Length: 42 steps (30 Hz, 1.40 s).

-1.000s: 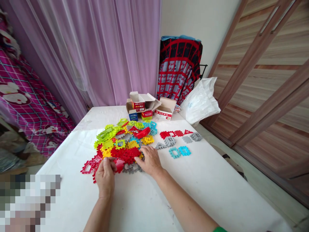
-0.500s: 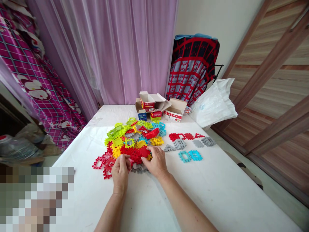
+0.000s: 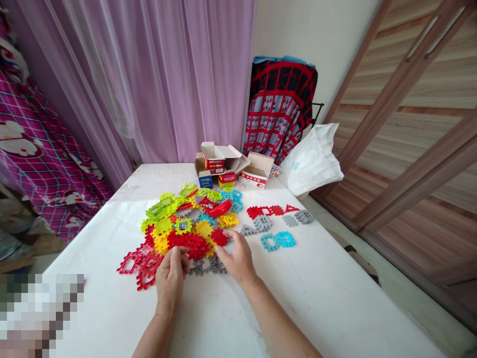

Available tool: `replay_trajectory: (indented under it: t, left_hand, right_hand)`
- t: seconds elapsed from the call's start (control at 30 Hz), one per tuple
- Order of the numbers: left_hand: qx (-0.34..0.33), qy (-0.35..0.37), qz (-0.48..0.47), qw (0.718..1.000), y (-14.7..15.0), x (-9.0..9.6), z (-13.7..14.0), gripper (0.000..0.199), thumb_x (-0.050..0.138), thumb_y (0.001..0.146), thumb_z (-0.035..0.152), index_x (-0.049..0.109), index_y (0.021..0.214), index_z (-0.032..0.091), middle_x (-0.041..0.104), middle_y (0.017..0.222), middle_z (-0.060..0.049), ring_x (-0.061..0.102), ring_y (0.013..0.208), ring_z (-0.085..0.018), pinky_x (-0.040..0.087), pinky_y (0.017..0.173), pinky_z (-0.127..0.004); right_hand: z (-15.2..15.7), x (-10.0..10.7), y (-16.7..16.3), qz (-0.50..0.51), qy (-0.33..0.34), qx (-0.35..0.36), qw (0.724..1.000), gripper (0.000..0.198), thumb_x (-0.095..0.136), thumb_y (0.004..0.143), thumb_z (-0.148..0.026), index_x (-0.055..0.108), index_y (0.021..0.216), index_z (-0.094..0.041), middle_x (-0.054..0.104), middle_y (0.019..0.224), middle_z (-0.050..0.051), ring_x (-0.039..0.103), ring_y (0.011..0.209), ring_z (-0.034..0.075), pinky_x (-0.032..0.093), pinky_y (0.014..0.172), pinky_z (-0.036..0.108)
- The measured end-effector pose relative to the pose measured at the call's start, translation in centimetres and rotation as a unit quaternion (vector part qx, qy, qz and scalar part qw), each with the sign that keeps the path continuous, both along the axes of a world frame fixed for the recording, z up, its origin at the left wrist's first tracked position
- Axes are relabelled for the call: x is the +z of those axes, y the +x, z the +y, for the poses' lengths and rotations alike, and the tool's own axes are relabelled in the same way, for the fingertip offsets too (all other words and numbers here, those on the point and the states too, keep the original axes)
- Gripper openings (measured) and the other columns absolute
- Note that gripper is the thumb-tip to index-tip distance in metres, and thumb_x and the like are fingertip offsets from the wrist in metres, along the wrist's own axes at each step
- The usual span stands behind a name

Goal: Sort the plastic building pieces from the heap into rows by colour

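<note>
Pinching red square pc [image 3: 219, 236] btwn thumb + fingers of R hand [image 3: 239, 258], at R side of mixed pile [image 3: 184, 209] of toothed plastic pcs. Can't tell if touching pile underneath. Curling L hand [image 3: 172, 273], thumb against bent fingers, near red pcs at front of pile; can't tell if gripping anything, view blocked by fingers. See in pile: green pcs [image 3: 160, 211] at back L, yellow pcs [image 3: 161, 243] mid, grey pcs [image 3: 201, 267] at front btwn hands. See red frame pcs [image 3: 149, 271] spread L of L hand, flat on white table [image 3: 298, 298].

R of pile, apart from it, note red row [image 3: 261, 212] w/ red triangle [image 3: 291, 209] at R end, grey stack [image 3: 263, 223] in front, then two blue pcs [image 3: 286, 239] side by side.

At back of table, see open cartons [image 3: 214, 166] stacked, plus red-white box [image 3: 257, 179] just beside. Further R, note white plastic bag [image 3: 311, 161]. Behind, see purple curtain [image 3: 179, 74] + red/black cloth [image 3: 278, 104]. Far R: wooden cabinet [image 3: 406, 129].
</note>
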State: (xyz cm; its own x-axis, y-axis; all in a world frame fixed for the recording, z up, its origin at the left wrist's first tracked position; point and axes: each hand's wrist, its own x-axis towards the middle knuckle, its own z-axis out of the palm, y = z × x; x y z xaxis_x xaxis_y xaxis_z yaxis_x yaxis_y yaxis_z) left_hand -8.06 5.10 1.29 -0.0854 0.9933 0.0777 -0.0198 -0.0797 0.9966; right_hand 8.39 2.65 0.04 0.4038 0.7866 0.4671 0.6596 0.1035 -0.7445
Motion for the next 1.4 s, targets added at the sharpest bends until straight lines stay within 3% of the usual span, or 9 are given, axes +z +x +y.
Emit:
replay_trajectory:
  t: [0.2,0.33,0.43,0.73,0.87,0.97,1.1,1.23,1.4]
  left_hand:
    - [-0.078,-0.078,-0.004,0.994,0.8,0.3,-0.3,0.068,0.062,0.063,0.074,0.064,0.097,0.015,0.064,0.062,0.0,0.046,0.041,-0.01,0.03,0.032,-0.02]
    - [-0.121,-0.128,-0.006,0.984,0.7,0.6,-0.5,0.063,0.064,0.064,0.071,0.062,0.092,0.015,0.057,0.046,0.004,0.036,0.033,-0.006,0.026,0.033,-0.017]
    - [-0.122,-0.139,-0.01,0.983,0.6,0.6,-0.4,0.058,0.069,0.061,0.068,0.062,0.084,0.015,0.056,0.043,0.005,0.034,0.033,-0.004,0.024,0.034,-0.015]
    - [-0.116,-0.156,-0.047,0.98,0.9,0.4,-0.3,0.056,0.068,0.061,0.069,0.061,0.079,0.016,0.055,0.042,0.005,0.038,0.034,-0.005,0.025,0.033,-0.014]
    - [-0.123,-0.138,-0.021,0.983,0.9,0.6,-0.8,0.065,0.061,0.066,0.072,0.064,0.097,0.015,0.072,0.076,-0.007,0.055,0.047,-0.011,0.034,0.033,-0.018]
    - [-0.122,-0.141,-0.023,0.982,1.0,0.4,-1.0,0.066,0.058,0.069,0.071,0.064,0.103,0.015,0.072,0.095,-0.012,0.059,0.054,-0.013,0.036,0.034,-0.019]
    - [-0.12,-0.158,-0.045,0.979,1.5,-0.4,-1.1,0.063,0.061,0.069,0.069,0.064,0.1,0.015,0.071,0.096,-0.012,0.062,0.059,-0.015,0.037,0.035,-0.019]
    - [-0.119,-0.173,-0.043,0.977,1.8,-0.6,-1.3,0.064,0.066,0.062,0.07,0.066,0.096,0.017,0.072,0.09,-0.009,0.061,0.058,-0.016,0.037,0.034,-0.02]
    - [-0.106,-0.176,-0.036,0.978,1.7,-0.4,-1.3,0.065,0.069,0.056,0.072,0.068,0.093,0.017,0.072,0.085,-0.008,0.061,0.058,-0.017,0.039,0.033,-0.021]
  right_hand:
    - [-0.9,1.3,-1.4,0.092,-0.003,0.093,0.991,0.035,0.061,0.071,-0.024,0.057,0.105,-0.022,0.067,0.111,0.005,0.063,0.099,0.018,0.052,0.077,0.028]
    - [-1.3,1.5,-2.1,0.063,0.005,0.161,0.985,0.038,0.063,0.066,-0.017,0.057,0.104,-0.022,0.064,0.117,0.006,0.059,0.108,0.019,0.049,0.09,0.032]
    - [-1.2,1.4,-1.8,0.026,0.017,0.169,0.985,0.037,0.063,0.066,-0.014,0.058,0.101,-0.022,0.064,0.117,0.007,0.058,0.111,0.02,0.045,0.099,0.036]
    - [-1.4,1.5,-1.5,-0.052,0.036,0.155,0.986,0.038,0.066,0.07,-0.02,0.057,0.107,-0.021,0.068,0.109,0.008,0.062,0.103,0.022,0.05,0.092,0.037]
    - [-1.4,1.9,1.9,-0.066,0.043,0.074,0.994,0.038,0.065,0.074,-0.029,0.057,0.11,-0.021,0.068,0.107,0.008,0.064,0.097,0.021,0.052,0.083,0.033]
    - [-0.9,2.8,8.5,-0.089,0.02,-0.08,0.993,0.039,0.064,0.075,-0.04,0.058,0.108,-0.02,0.069,0.106,0.009,0.064,0.094,0.023,0.049,0.081,0.035]
    - [0.3,4.4,17.7,-0.158,-0.128,-0.277,0.939,0.041,0.065,0.074,-0.043,0.061,0.106,-0.018,0.069,0.106,0.011,0.058,0.103,0.029,0.041,0.088,0.041]
    - [2.1,4.7,21.4,-0.218,-0.268,-0.295,0.891,0.041,0.063,0.077,-0.046,0.062,0.109,-0.02,0.068,0.107,0.01,0.052,0.11,0.031,0.035,0.088,0.042]
    - [3.3,3.7,21.2,-0.247,-0.326,-0.291,0.865,0.042,0.057,0.081,-0.051,0.062,0.108,-0.019,0.067,0.101,0.013,0.051,0.109,0.03,0.031,0.087,0.042]
